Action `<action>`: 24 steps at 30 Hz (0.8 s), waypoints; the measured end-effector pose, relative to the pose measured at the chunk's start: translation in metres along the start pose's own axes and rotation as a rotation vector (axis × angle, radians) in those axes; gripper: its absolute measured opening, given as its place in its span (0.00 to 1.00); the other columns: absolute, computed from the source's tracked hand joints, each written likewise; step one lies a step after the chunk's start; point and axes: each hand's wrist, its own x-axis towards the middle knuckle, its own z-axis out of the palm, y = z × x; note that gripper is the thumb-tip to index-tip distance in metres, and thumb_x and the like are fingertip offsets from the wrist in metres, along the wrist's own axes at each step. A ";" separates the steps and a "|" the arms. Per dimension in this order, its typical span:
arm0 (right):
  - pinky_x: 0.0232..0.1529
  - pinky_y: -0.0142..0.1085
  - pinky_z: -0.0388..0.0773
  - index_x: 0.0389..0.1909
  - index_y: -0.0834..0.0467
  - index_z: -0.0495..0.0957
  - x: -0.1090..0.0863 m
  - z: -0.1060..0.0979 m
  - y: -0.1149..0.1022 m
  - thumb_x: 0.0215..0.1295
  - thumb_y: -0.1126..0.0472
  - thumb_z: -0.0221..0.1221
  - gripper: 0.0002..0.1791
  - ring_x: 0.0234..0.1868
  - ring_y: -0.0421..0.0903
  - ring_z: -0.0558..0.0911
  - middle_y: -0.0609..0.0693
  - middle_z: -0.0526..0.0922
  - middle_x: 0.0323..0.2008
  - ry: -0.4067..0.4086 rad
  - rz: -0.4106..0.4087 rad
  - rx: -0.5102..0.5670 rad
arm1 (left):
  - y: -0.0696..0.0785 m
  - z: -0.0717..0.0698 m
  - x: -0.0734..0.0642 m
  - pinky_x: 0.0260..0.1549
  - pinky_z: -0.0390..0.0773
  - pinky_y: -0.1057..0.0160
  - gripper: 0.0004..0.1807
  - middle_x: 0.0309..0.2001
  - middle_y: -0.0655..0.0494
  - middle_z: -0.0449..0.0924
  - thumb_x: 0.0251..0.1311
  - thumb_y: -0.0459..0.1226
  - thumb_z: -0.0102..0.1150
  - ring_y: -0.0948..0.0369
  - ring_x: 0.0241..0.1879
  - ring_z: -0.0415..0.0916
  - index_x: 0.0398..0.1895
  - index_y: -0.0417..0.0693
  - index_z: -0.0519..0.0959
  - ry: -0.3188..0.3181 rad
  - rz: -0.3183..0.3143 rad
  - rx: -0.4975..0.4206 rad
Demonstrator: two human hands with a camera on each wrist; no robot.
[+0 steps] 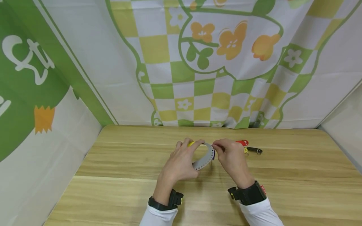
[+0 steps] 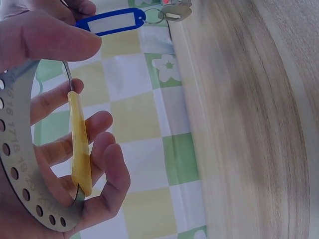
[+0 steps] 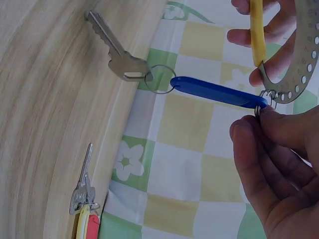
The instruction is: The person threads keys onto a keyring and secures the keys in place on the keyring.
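My left hand grips a large grey metal key ring, a flat band with numbered holes along it and a yellow grip. Thumb and fingers of my right hand pinch the small metal ring at one end of a blue key tag, right at the holed band. From the tag's other end a silver key hangs on a thin split ring. In the left wrist view the tag's white label faces the camera.
Right of my right hand, a red tag, a black tag and a yellow tag lie on the wooden table. Loose keys lie with them. A checked floral cloth hangs behind the table's far edge.
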 end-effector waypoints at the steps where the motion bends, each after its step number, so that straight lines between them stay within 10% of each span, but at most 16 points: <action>1: 0.26 0.40 0.80 0.31 0.63 0.87 0.000 0.000 0.000 0.56 0.74 0.71 0.05 0.26 0.46 0.85 0.54 0.87 0.27 0.002 -0.010 -0.003 | 0.000 0.000 0.000 0.36 0.76 0.52 0.53 0.63 0.46 0.69 0.33 0.33 0.75 0.46 0.54 0.68 0.73 0.59 0.69 0.000 0.000 0.000; 24: 0.25 0.36 0.80 0.34 0.65 0.88 0.000 0.000 -0.001 0.59 0.72 0.69 0.03 0.25 0.41 0.84 0.53 0.87 0.27 -0.022 0.078 0.089 | -0.001 0.000 0.001 0.37 0.76 0.52 0.53 0.63 0.46 0.69 0.34 0.35 0.78 0.48 0.52 0.68 0.73 0.61 0.69 0.017 -0.020 -0.002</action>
